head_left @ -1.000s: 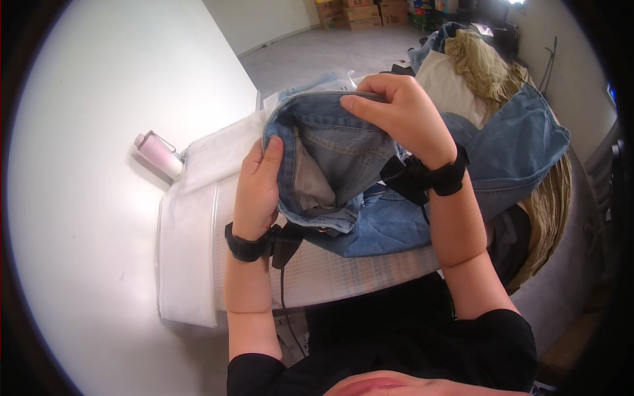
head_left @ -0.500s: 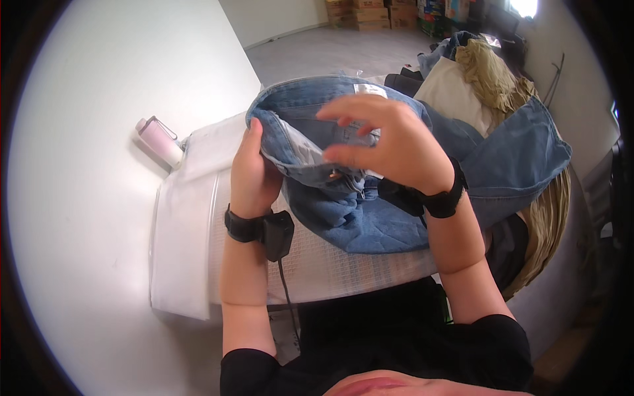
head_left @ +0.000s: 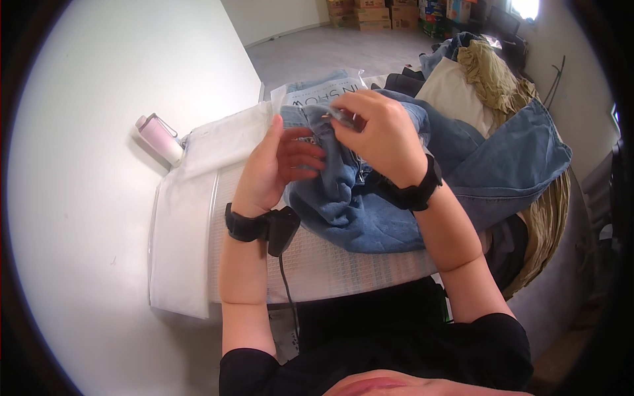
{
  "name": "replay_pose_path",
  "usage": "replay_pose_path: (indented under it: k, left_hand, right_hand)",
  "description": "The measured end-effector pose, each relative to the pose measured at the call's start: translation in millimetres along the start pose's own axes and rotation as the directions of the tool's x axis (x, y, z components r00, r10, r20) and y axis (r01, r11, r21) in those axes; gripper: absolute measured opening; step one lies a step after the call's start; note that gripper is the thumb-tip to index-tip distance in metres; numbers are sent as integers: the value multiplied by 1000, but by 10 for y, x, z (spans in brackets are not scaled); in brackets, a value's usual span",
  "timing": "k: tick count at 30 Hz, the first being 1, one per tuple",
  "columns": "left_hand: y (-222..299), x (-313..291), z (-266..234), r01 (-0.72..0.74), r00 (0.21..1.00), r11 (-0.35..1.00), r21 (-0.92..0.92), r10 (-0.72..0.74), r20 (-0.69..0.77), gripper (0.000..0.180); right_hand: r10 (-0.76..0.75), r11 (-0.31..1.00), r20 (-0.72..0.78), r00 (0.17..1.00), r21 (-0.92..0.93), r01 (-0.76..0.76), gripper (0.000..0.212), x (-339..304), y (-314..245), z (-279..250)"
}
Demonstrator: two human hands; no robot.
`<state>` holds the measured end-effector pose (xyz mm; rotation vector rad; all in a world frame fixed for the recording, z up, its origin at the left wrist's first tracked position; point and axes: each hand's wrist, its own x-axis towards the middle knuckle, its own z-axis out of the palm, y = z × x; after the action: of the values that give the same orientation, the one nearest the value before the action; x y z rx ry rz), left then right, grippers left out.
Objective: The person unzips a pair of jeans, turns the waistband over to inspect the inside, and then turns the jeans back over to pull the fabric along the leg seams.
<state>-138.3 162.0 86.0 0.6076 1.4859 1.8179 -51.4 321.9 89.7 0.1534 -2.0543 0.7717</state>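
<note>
A pair of blue jeans [head_left: 370, 231] lies bunched on the covered table in front of me, one leg stretching off to the right. My right hand [head_left: 386, 129] pinches the waistband near its button and fly, lifting that part a little. At the left edge of the waistband is my left hand [head_left: 281, 162], thumb raised and fingers spread apart, with the fingertips against or just beside the denim. Part of the waistband is hidden behind my right hand. Just beyond it lies a clear printed plastic bag [head_left: 323, 92] with light blue denim showing by it.
White packaging sheets [head_left: 181, 264] cover the table's left side, next to the white wall. A pink and white bottle [head_left: 158, 138] stands there. Khaki garments [head_left: 492, 79] and other clothes are piled at the right. Cardboard boxes [head_left: 373, 16] are stacked across the room.
The opened waistband has been folded down toward me, uncovering the plastic bag behind. My right hand has closed on the waistband; my left hand has let go of its edge and moved slightly right.
</note>
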Motion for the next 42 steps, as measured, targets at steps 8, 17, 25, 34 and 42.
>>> replay_pose_path:
  k: [8,17,25,34,42]
  left_hand:
    - [-48,23,-42,-89,995,968,-235,97,24,40]
    - [-63,70,-82,-124,977,985,-122,143,156,21]
    - [-27,24,-81,-171,976,985,-12,171,133,23]
    - [-145,-72,-100,-364,867,704,609,495,-54,32]
    - [155,-604,349,-196,950,570,798,311,11,23]
  right_hand:
    - [-300,945,167,939,-83,317,10,-143,-240,188]
    - [-220,954,580,784,-40,298,31,-432,-458,187]
    - [-13,1000,340,940,-9,17,17,-15,-65,-348]
    - [176,958,339,924,-275,-82,34,64,567,-475]
    - [246,961,528,813,-240,-135,53,13,665,-319]
